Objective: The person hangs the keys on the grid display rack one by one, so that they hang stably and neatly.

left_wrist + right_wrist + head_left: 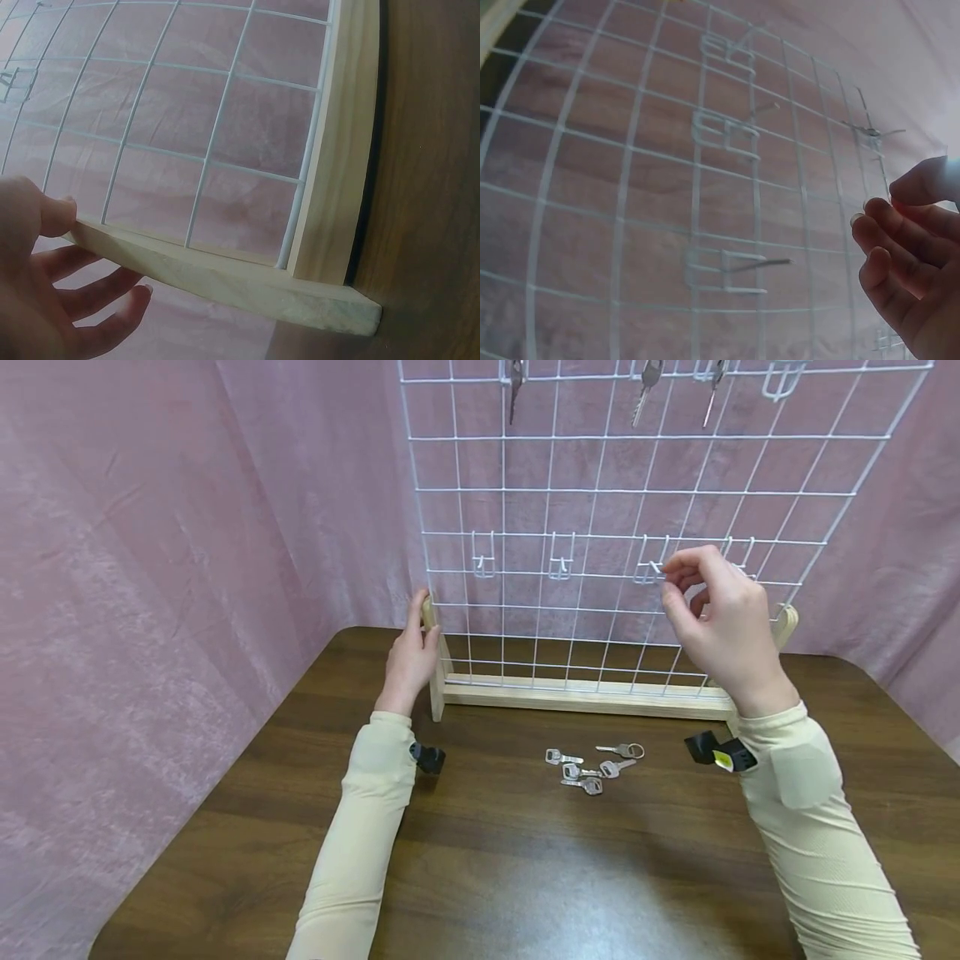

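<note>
Gripping the wooden left post (438, 693) with the left hand (410, 662); cannot tell whether holding anything with the right hand (727, 618), curled just beside a lower hook (655, 567). Could knock that hook askew by brushing it, tip the wire grid (549, 490) far by overpushing, or scatter five keys (572, 772), on the table (525, 877) nearer than the grid, by dragging a sleeve (825, 860).

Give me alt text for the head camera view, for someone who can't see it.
A person's left grip holds one end of a wooden stand supporting a white wire grid, while the right grip is raised before its hooks. Three keys hang above; five loose keys lie on the brown table.
</note>
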### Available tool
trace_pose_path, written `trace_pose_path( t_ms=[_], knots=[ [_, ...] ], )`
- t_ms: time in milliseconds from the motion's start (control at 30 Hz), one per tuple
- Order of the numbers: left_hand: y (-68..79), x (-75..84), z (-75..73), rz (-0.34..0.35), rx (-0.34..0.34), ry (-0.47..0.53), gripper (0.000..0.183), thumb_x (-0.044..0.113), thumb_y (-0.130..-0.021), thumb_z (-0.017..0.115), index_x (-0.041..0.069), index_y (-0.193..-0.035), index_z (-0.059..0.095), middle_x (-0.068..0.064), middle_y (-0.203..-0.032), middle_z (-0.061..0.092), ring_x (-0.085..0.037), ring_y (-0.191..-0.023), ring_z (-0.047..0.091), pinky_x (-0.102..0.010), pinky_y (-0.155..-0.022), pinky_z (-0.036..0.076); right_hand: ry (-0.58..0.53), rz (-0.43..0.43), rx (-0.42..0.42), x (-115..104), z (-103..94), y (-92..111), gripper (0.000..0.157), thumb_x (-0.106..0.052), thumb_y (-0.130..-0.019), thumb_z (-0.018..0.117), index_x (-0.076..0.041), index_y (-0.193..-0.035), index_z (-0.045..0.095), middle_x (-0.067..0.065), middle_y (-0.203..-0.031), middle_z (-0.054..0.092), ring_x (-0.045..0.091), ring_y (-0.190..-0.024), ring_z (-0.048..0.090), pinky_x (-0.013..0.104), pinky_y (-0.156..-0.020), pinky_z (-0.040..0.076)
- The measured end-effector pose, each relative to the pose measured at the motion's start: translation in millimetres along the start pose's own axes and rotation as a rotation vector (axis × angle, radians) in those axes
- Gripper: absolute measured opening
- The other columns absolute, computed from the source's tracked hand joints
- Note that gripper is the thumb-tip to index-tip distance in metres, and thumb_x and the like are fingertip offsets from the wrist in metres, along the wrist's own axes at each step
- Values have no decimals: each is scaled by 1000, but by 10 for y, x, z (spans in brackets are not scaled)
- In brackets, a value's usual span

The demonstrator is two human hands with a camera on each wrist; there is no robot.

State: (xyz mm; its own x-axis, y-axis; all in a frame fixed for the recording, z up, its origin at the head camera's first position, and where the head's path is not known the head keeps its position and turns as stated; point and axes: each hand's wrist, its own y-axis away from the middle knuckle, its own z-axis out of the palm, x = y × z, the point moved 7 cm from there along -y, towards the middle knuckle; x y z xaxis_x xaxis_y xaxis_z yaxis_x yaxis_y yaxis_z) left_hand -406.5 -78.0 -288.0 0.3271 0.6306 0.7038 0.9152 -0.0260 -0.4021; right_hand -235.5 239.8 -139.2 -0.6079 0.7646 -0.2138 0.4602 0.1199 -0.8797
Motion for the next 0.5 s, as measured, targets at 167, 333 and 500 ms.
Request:
trace_pose_path(
  t_ms=[167, 333, 500],
  knots=[
    [0, -4, -4, 1, 4, -2, 57, 26, -103, 45, 40, -151, 16, -14, -147, 49, -36, -119, 60, -56, -88, 50, -22, 16, -53, 49, 153, 151, 15, 5, -88, 56, 5, -102, 62, 13, -85, 64, -12, -79, 44, 6, -65, 33],
    [-2, 13, -6, 5, 4, 13, 56, 25, -104, 44, 38, -151, 17, -15, -146, 49, -36, -118, 60, -55, -89, 50, -42, 29, -96, 94, 288, 274, 15, 7, -88, 57, 4, -102, 62, 12, -86, 64, -8, -78, 44, 9, -64, 33],
    [17, 5, -5, 2, 2, 14, 56, 25, -104, 44, 37, -151, 17, -17, -143, 51, -36, -116, 61, -54, -89, 50, -34, -6, -159, 109, 463, 388, 13, 6, -87, 59, 3, -99, 62, 11, -86, 63, 4, -74, 48, 11, -62, 34]
  ],
)
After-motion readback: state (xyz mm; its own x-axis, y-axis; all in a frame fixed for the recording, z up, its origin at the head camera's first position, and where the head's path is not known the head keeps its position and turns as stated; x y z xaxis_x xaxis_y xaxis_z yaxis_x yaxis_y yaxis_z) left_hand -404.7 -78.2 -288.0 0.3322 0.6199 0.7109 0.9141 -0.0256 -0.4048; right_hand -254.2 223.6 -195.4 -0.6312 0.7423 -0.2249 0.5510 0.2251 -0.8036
